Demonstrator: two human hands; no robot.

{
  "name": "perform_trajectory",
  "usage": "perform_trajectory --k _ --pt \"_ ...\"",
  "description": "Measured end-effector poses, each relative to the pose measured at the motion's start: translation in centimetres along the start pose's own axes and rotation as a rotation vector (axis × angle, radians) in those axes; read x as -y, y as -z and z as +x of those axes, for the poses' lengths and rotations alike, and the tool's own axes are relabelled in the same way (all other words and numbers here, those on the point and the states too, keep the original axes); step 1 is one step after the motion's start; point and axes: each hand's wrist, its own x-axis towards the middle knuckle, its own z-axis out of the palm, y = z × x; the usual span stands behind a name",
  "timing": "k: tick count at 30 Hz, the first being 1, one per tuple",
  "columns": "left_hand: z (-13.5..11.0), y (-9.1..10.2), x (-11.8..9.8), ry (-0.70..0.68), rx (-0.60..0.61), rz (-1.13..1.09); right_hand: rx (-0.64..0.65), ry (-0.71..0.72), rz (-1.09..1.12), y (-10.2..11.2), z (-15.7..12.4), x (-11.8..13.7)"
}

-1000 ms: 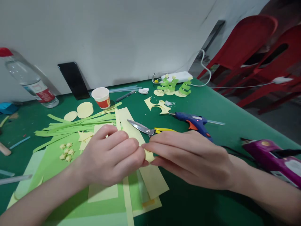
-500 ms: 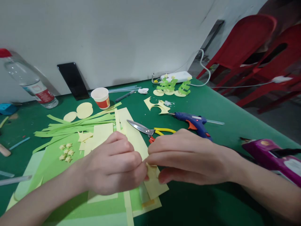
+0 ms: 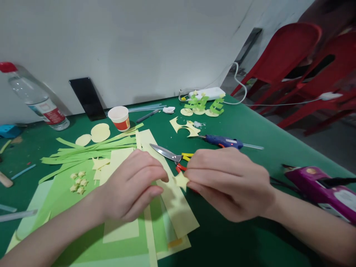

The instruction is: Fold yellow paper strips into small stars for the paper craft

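My right hand (image 3: pixel 228 183) pinches a pale yellow paper star (image 3: pixel 182 181) between thumb and fingertips, above the cut paper sheets. Just left of the star is my left hand (image 3: pixel 135 187), its fingers curled and its thumb slightly apart from them, holding nothing I can see. A long pale yellow paper strip (image 3: pixel 182 215) lies beneath the star. Scissors (image 3: pixel 167 152) with red and yellow handles lie behind, their handles partly hidden by my right hand. Several small folded stars (image 3: pixel 79 181) rest on the green paper (image 3: pixel 61 207) to the left.
A blue glue gun (image 3: pixel 222 141) lies beyond my right hand, and a purple tool (image 3: pixel 319 189) at the right. Behind stand a paper cup (image 3: pixel 119 119), a phone (image 3: pixel 87 98), a bottle (image 3: pixel 41 104) and small green paper plants (image 3: pixel 198 102). Green strips (image 3: pixel 91 150) lie left.
My hands were together around the small paper piece. Now my left hand has drawn away to the left with its fingers loosened, and the star shows in my right hand, slightly raised.
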Motion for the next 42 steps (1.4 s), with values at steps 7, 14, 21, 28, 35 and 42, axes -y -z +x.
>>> perform_trajectory --k 7,14,21,28,35,42 --pt "0.3 -0.4 -0.6 -0.051 -0.043 0.348 0.057 -0.043 -0.288 -0.4 -0.2 0.7" --pt "0.2 -0.8 -0.4 -0.116 -0.059 0.311 0.059 -0.023 -0.192 -0.7 -0.2 0.9" --pt "0.1 -0.2 -0.3 -0.116 -0.007 0.116 0.108 -0.029 -0.086 -0.1 0.1 0.3" --pt "0.3 -0.7 -0.2 -0.066 0.047 0.010 0.070 -0.079 0.111 -0.7 0.3 -0.3" --pt "0.1 -1.8 -1.0 0.224 -0.017 -0.152 -0.100 -0.069 -0.118 -1.6 0.1 -0.6" --pt "0.2 -2.0 -1.6 0.215 -0.018 -0.234 0.045 0.056 -0.256 -0.9 -0.1 -0.2"
